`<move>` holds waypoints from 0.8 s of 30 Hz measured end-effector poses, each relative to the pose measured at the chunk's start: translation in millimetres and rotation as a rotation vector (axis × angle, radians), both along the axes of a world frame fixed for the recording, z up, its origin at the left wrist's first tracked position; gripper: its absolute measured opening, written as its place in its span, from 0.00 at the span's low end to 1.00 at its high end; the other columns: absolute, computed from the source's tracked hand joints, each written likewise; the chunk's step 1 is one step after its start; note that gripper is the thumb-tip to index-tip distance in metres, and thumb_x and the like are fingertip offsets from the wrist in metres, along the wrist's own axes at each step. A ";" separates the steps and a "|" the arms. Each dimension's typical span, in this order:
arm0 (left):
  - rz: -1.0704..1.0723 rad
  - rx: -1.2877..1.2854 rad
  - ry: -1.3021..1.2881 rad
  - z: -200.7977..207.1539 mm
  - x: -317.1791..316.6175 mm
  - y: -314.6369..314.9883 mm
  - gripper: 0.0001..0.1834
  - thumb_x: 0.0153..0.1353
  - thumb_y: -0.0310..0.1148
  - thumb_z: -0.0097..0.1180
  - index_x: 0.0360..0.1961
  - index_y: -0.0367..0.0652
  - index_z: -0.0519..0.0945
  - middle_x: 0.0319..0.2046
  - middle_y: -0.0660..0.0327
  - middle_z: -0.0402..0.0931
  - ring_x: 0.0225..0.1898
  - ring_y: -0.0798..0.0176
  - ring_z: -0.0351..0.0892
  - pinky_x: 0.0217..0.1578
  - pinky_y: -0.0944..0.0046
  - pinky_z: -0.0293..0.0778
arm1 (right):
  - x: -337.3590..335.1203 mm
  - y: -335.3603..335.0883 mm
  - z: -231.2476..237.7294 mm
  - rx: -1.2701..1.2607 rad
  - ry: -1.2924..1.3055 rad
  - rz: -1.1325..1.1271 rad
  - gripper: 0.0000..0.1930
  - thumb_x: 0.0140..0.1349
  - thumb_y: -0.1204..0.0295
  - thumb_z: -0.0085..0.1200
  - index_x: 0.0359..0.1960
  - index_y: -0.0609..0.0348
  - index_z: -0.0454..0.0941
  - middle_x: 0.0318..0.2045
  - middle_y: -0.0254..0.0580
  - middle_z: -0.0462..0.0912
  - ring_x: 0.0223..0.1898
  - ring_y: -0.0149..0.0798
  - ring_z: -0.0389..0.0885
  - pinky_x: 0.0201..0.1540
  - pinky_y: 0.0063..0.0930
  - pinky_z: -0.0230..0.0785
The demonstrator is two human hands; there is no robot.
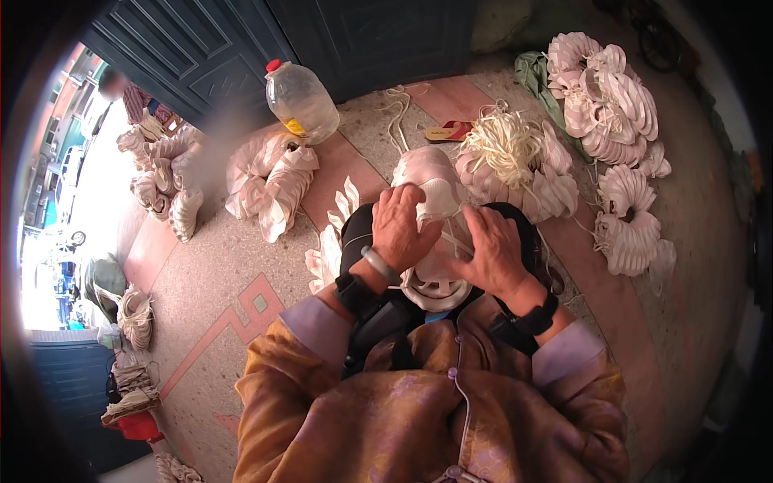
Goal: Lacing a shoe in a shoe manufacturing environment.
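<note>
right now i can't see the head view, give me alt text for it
A left hand and right hand are at pale fabric by the person's lap. Pale bundles lie around on the floor; a red-capped bottle stands near dark doors.

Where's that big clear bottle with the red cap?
In the head view, the bottle stands upper left of centre, before the dark doors, just beyond a pale bundle.

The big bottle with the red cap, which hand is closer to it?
Left. The left hand is to the lower right of the bottle; the right hand is farther right.
</note>
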State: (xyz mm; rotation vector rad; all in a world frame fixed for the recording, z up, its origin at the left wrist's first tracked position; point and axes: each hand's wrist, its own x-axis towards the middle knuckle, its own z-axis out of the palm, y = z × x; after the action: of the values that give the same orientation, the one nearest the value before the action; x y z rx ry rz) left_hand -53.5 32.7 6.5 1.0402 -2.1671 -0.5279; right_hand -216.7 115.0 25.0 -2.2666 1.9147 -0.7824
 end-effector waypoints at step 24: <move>0.030 -0.057 -0.163 -17.2 -25.2 -2.5 0.26 0.35 0.31 0.62 0.39 0.41 0.68 0.53 0.52 0.63 0.53 0.44 0.61 0.52 0.48 0.58 | -9.3 -25.9 -15.7 0.214 0.002 0.051 0.14 0.45 0.77 0.48 0.36 0.67 0.68 0.34 0.56 0.73 0.38 0.55 0.74 0.42 0.43 0.68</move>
State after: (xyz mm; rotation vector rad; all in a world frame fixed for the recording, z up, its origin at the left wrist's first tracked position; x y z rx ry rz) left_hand -78.7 30.1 -10.7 1.1158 -2.2901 -0.3767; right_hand -226.0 89.1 9.3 -2.1781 1.8346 -0.5403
